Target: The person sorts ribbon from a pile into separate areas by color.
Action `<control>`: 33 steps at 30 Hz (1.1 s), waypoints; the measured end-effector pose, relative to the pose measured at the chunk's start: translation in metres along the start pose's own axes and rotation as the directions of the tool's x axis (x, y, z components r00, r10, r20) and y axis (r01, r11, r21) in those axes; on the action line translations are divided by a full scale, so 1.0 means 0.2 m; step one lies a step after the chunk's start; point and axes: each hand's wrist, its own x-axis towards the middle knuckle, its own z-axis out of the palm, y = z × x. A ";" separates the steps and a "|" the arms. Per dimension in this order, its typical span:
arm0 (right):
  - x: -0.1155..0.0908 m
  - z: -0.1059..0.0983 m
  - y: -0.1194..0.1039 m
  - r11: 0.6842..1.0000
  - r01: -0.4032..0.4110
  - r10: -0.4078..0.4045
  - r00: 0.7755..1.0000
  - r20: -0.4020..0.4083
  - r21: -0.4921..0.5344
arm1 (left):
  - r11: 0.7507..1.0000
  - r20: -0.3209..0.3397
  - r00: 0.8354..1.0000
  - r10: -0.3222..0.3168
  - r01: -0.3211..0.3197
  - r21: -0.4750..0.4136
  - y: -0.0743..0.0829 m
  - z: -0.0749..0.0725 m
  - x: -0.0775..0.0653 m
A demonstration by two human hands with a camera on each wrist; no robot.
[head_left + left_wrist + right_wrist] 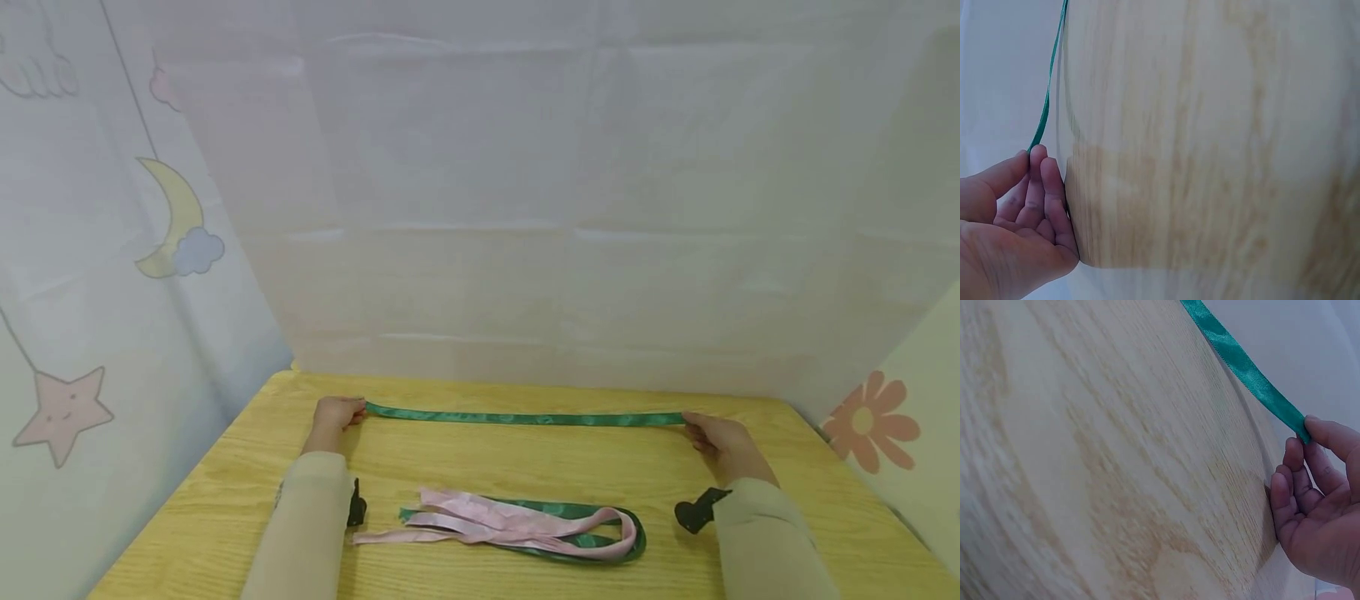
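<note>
A green satin ribbon (pixel 525 419) stretches from side to side near the far part of the table. My left hand (pixel 337 413) pinches its left end between thumb and forefinger, as the left wrist view also shows on the ribbon (pixel 1049 94). At the other end, my right hand (pixel 723 442) pinches the ribbon's tip; in the right wrist view the shiny green band (pixel 1244 365) runs up and left from the thumb. Closer to me lies a folded bundle of pink ribbon (pixel 487 517) and green ribbon (pixel 637 533), its loop pointing right, touched by neither hand.
The wooden table (pixel 525 467) meets a pale hanging sheet (pixel 465 208) at its far edge. Printed side sheets stand left and right, with a moon (pixel 176 208) and a flower (pixel 870 421). Black wrist mounts (pixel 699 510) stick out from the sleeves.
</note>
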 end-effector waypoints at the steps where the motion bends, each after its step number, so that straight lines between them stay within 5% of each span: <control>1: 0.00 0.00 0.00 1.000 0.003 -0.003 1.000 0.003 -0.002 | 1.000 0.000 1.000 -0.005 0.005 -0.006 0.00 0.00 0.00; 20: -0.01 0.01 -0.01 0.995 0.018 -0.017 1.000 0.009 -0.095 | 0.997 -0.067 0.997 -0.035 0.030 -0.075 0.01 0.02 0.00; 26: 0.01 0.00 0.00 0.992 0.015 -0.013 1.000 0.015 -0.128 | 0.981 -0.057 0.996 -0.069 0.057 -0.187 0.01 0.03 0.00; 33: 0.03 -0.03 0.02 1.000 0.004 -0.004 1.000 -0.002 -0.017 | 0.979 -0.039 0.995 -0.088 0.080 -0.186 0.01 0.01 0.00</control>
